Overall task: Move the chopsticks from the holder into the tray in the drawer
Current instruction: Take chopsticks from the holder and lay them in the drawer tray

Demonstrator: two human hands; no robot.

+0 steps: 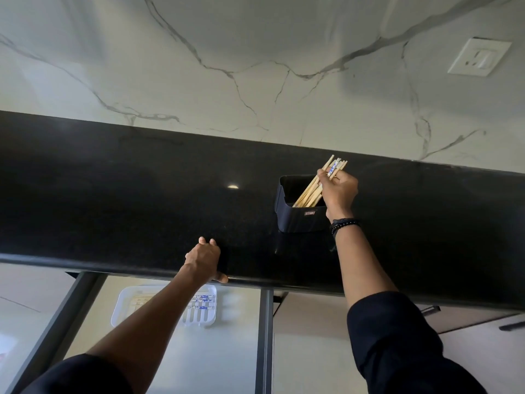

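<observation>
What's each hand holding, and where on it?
Right hand grips the chopsticks near their upper ends, tips in the holder. Left hand holds nothing; rests on the counter.

A black polished stone countertop (127,180) is seen stretching across the whole width of the view, and a dull sheen is caught along its rounded front edge. A small bright reflection (233,186) of a light is carried on its surface near the middle. Behind it, a white marble-patterned backsplash (227,38) is crossed by thin grey veins that branch down towards the counter. A white square socket plate (478,56) is mounted on the backsplash at the upper right, well apart from the counter. Below the counter at the lower right, pale cabinet fronts (497,359) are fitted with dark bar handles (511,325), only partly shown.
</observation>
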